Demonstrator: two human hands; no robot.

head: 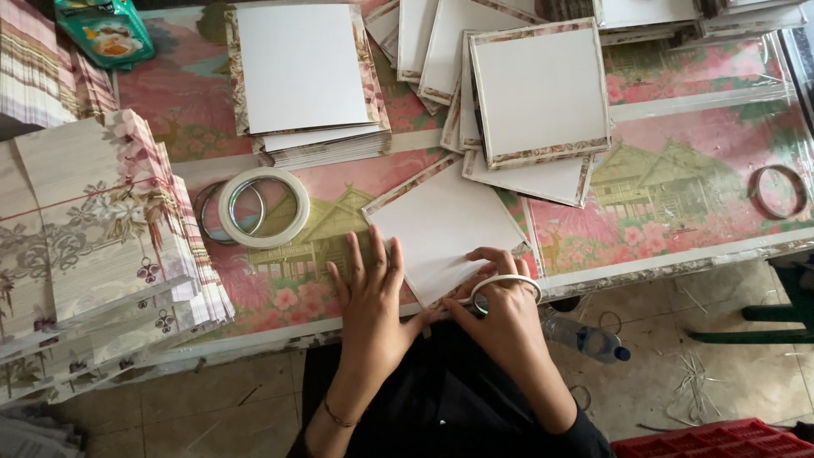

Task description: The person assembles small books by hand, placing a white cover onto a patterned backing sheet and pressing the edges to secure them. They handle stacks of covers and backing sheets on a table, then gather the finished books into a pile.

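**Pressing a white card at the table edge**

Pressing down, we are holding the white card (pixel 441 233) flat at the near edge of the table (pixel 678 254). Our left hand (pixel 371 297) is lying open, fingers spread, on the card's near-left corner. Our right hand (pixel 502 305) is curling its fingers onto the near-right corner, with a tape ring (pixel 506 288) worn over them; the grip on it is loose. The card is lying directly ahead of both sets of fingers, turned like a diamond, its long diagonal running from near-right to far-left. Both hands are touching it. We are counting one card in hand, three tape rolls (pixel 264 207) and rings besides the worn one, one bottle (pixel 587 337), and several card stacks (pixel 305 80).
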